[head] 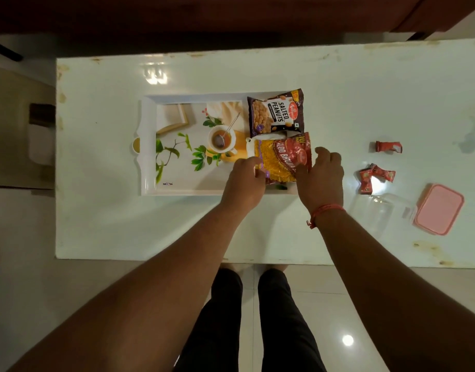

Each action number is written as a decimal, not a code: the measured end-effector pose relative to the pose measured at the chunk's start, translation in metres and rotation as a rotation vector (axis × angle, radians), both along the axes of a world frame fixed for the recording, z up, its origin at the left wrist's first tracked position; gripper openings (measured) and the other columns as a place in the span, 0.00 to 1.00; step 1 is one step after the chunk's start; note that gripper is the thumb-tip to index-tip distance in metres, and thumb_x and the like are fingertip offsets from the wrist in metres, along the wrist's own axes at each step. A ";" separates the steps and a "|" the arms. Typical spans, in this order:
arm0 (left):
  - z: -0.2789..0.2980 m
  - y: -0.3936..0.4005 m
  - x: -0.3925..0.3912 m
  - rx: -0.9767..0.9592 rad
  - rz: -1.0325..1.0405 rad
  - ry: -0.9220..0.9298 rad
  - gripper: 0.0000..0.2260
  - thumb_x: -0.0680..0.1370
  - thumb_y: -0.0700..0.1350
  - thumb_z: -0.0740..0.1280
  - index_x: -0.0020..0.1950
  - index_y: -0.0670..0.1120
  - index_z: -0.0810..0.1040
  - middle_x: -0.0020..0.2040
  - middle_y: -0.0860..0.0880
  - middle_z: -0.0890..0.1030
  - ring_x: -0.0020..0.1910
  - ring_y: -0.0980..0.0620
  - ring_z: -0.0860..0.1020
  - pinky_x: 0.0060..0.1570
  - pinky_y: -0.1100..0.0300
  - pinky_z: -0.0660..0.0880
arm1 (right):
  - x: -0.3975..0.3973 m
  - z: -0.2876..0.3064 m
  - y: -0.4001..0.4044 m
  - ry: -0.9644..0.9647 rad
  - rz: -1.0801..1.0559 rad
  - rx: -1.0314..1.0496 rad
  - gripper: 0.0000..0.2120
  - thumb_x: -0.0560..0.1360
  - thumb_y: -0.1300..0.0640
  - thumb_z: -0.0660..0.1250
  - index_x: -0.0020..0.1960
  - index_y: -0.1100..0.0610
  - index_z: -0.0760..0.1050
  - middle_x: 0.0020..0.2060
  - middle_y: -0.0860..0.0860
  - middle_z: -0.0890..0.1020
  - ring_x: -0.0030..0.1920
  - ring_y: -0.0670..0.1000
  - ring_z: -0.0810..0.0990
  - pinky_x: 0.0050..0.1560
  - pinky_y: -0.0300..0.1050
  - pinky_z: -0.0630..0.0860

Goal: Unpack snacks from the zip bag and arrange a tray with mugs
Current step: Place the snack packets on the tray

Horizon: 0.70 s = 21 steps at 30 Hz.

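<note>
White glossy table [257, 232] under me, worn and stained along its edges, pale tiled floor around it, dark cabinetry across the far side, and my legs in dark trousers showing below the near edge. On the table sits a white rectangular tray [147, 146] printed with a teacup, leaves and a picture frame. At the tray's far right corner lies a dark purple packet of salted peanuts [275, 112], flat, label up. Just near of it, touching or slightly overlapping its near edge, is the red and yellow aloo bhujia packet [280, 157], lying at the tray's right end, and both my hands are on it. My left hand [244, 181] has its fingers curled over the packet's left near corner, pinching the edge. My right hand [320, 178], red thread [324, 212] at the wrist, has its thumb pressed on the packet's right side, with the other fingers bent and loosely spread above the tray's right rim. Out to the right, well apart from the tray, a small red wrapper [388, 146] lies alone on the table, and nearer to me there is a little cluster of red sachets [374, 177]. Near right, a clear plastic container [373, 213] stands open, its pink lid [439, 209] resting just beside it.
</note>
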State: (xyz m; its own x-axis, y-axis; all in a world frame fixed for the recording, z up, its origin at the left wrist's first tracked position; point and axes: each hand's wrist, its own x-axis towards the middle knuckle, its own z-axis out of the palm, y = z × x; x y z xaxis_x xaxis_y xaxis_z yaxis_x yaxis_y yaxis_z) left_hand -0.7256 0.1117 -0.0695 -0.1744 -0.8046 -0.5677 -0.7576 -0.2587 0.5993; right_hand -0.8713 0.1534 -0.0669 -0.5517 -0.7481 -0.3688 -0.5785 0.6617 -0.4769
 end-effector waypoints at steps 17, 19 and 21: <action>0.066 -0.037 0.189 -0.407 -0.316 -0.638 0.32 0.78 0.64 0.52 0.78 0.49 0.59 0.78 0.41 0.60 0.77 0.37 0.58 0.72 0.32 0.53 | 0.134 0.066 -0.094 0.328 0.911 0.033 0.39 0.76 0.31 0.43 0.81 0.50 0.49 0.81 0.55 0.49 0.79 0.62 0.49 0.75 0.69 0.52; 0.068 -0.052 0.228 -0.406 -0.285 -0.644 0.33 0.78 0.66 0.49 0.79 0.50 0.56 0.79 0.42 0.58 0.78 0.37 0.55 0.72 0.32 0.50 | 0.167 0.064 -0.108 0.326 0.924 0.031 0.40 0.75 0.29 0.41 0.81 0.49 0.47 0.81 0.53 0.45 0.80 0.60 0.45 0.75 0.67 0.50; 0.069 -0.067 0.265 -0.411 -0.269 -0.654 0.34 0.78 0.67 0.46 0.80 0.51 0.52 0.81 0.43 0.53 0.79 0.38 0.50 0.73 0.33 0.47 | 0.198 0.061 -0.118 0.330 0.930 0.026 0.42 0.74 0.27 0.38 0.81 0.49 0.45 0.80 0.52 0.43 0.80 0.59 0.44 0.76 0.66 0.50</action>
